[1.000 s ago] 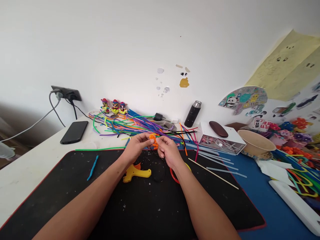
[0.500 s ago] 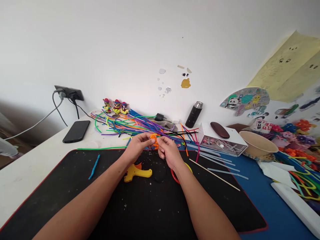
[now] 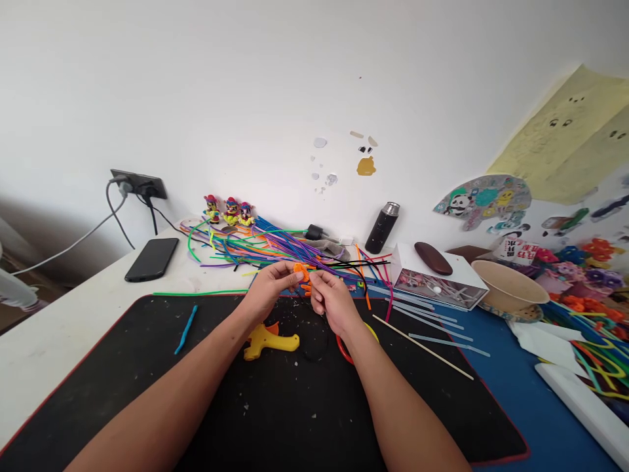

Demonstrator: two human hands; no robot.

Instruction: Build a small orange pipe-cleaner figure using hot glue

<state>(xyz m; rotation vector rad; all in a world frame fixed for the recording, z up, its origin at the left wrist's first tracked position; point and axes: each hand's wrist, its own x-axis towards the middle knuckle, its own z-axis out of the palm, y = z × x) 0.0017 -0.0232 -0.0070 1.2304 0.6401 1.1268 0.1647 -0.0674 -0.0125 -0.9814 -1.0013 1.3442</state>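
A small orange piece of bent pipe cleaner [image 3: 301,268] is held up over the far edge of the black mat [image 3: 275,419]. My left hand [image 3: 269,288] pinches it from the left with thumb and fingertips. From the right, my right hand [image 3: 335,303] closes thumb and fingers on its other side; the fingers hide part of it. Below the left wrist lies a yellow glue gun [image 3: 278,341] with an orange trigger. A red and yellow round item [image 3: 345,351] is partly covered by my right forearm.
Behind my hands lies a heap of coloured pipe cleaners [image 3: 280,244]. A phone [image 3: 152,259] and a blue twisted stick [image 3: 186,330] are on the left. To the right are a wooden stick [image 3: 422,347], clear glue sticks [image 3: 442,336], a black flask [image 3: 382,228], a white box [image 3: 437,278] and a bowl [image 3: 511,280].
Both hands keep their pinch on the orange piece, which looks slightly turned between the fingers. The whole view has shifted a little; nothing else has visibly moved.
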